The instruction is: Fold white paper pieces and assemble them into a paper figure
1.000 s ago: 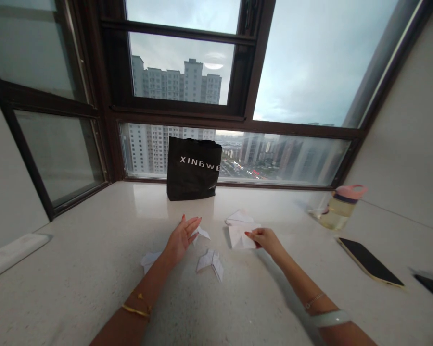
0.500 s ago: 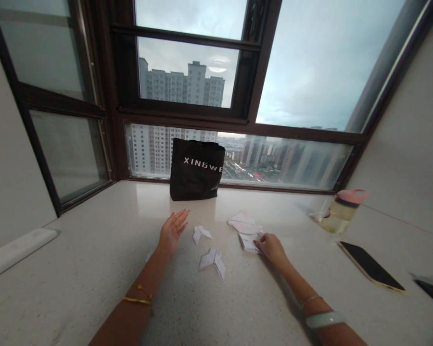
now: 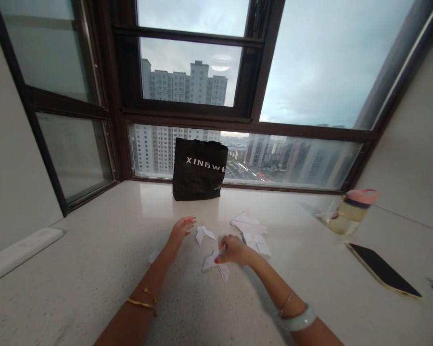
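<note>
On the pale stone counter (image 3: 94, 250) lie several folded white paper pieces. My right hand (image 3: 233, 251) rests with curled fingers on the nearest folded paper (image 3: 210, 262), touching it. My left hand (image 3: 180, 229) lies with fingers loosely apart, holding nothing, just left of a small folded paper (image 3: 204, 234). A loose stack of white papers (image 3: 250, 230) sits to the right of my right hand. Another scrap of paper (image 3: 153, 254) peeks out beside my left forearm.
A black paper bag (image 3: 199, 169) with white letters stands at the window. At the right are a pink-lidded bottle (image 3: 351, 211) and a dark phone (image 3: 384, 270). A white bar (image 3: 19, 250) lies at the far left edge.
My right hand has left the paper stack at the right and moved left onto the nearest folded paper. My left hand has lowered slightly. The view has shifted a little.
</note>
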A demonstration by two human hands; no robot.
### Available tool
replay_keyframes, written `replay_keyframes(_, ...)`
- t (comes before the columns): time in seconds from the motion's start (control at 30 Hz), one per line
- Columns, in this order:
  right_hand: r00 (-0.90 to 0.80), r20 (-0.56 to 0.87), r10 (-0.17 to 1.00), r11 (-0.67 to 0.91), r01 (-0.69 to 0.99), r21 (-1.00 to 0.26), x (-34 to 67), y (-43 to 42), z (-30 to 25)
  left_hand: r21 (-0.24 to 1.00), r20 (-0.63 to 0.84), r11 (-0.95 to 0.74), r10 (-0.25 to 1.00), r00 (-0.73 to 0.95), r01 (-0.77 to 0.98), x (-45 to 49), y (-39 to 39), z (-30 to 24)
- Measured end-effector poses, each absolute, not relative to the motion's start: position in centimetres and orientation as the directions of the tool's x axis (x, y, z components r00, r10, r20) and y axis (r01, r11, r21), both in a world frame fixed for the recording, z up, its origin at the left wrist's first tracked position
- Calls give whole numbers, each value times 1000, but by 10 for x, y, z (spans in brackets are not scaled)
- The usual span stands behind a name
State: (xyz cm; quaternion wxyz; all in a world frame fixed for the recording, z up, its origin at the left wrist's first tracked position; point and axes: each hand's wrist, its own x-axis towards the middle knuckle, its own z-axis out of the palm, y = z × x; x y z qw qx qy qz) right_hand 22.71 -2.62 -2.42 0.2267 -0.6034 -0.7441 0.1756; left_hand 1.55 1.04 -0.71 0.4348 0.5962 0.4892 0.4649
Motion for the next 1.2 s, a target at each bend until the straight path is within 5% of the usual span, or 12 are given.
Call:
replay_keyframes(0.23,-187,17,982,135,642,-755,214,-10,-30,731,218,-191,975,41,655,29,4,-29)
replay_keyframes(0.4,-195,136,971,200,365,-909,210,-10,-32,519,209,-160,976,56,840,41,-4,-30)
replay_keyframes(0.77,150,442,884,400,245,-883,219,-18,-16,817,197,-213,976,89,535,29,11,-31)
replay_keyframes(1.0,350,415,840,353,230,-907,222,-19,-18,970,236,-217,946,220,-108,29,-4,-3)
replay_keyframes(1.2,244,316,917,317,35,-948,214,-20,-14,989,148,-130,916,372,-73,38,-12,-4)
